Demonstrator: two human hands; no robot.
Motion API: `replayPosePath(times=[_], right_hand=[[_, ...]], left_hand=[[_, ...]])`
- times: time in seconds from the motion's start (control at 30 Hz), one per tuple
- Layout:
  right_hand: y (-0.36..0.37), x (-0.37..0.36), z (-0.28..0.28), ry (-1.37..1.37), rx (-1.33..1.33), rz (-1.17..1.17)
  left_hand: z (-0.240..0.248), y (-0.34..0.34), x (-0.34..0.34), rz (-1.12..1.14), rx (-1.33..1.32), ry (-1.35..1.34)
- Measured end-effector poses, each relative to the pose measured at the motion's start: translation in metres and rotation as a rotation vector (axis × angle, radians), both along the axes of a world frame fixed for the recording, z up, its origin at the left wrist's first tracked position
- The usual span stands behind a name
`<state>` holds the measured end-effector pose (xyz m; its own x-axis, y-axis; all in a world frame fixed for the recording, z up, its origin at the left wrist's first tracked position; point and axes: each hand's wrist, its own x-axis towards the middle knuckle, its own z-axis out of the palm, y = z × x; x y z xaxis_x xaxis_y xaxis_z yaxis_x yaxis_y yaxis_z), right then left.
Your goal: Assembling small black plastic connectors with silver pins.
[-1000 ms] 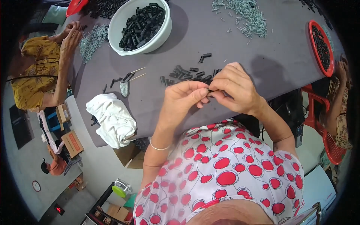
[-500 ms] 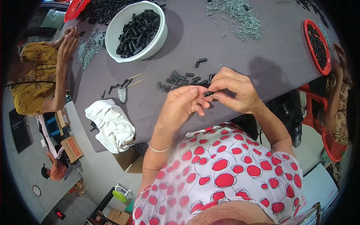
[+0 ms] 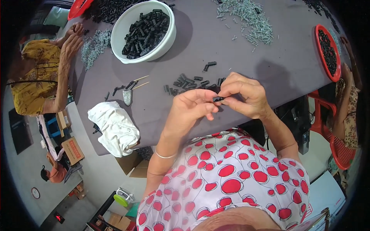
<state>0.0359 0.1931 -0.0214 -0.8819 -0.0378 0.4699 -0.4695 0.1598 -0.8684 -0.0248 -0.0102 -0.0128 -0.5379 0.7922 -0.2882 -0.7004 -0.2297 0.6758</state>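
Both hands are up over the near edge of the grey table (image 3: 239, 57), pinching one small black piece (image 3: 218, 99) between them. The left hand (image 3: 191, 109) has its thumb & first fingers closed on the left end of the piece, the right hand (image 3: 243, 95) has its fingertips closed on the right end, so both are grasping it w/ a tight pinch, not open. The piece is tiny and mostly hidden by fingers, so I can't tell if sth is being pushed into it. I think the step is fitting or checking this one piece, & to do it well the hands should stay close together, hold it by the ends, turn it slowly, and keep it over the table so it lands there if it slips. Just behind the hands lies a little row of black pieces (image 3: 189, 81), near enough to grab the next one. Farther back is a white bowl (image 3: 169, 36) full of black pieces, and a heap of small grey springs (image 3: 252, 17). A white cloth (image 3: 115, 127) hangs off the table edge at the left. A red tray (image 3: 319, 42) sits at the far right. Another person's hands (image 3: 73, 38) work at a 2nd spring heap at the left, well apart, so no bumping
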Motion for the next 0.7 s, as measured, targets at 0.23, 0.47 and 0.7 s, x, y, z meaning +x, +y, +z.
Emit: replayPosePath(times=[0.23, 0.47, 0.7], right_hand=[[0.004, 0.004, -0.007, -0.277, -0.293, 0.118], [0.006, 0.004, -0.011, -0.322, -0.349, 0.128], [-0.002, 0.002, 0.002, -0.075, -0.045, 0.039]], left_hand=[[0.023, 0.007, 0.021, 0.13, -0.211, 0.289], [0.022, 0.013, 0.017, 0.12, -0.144, 0.223], [0.017, 0.003, 0.015, 0.073, -0.302, 0.15]])
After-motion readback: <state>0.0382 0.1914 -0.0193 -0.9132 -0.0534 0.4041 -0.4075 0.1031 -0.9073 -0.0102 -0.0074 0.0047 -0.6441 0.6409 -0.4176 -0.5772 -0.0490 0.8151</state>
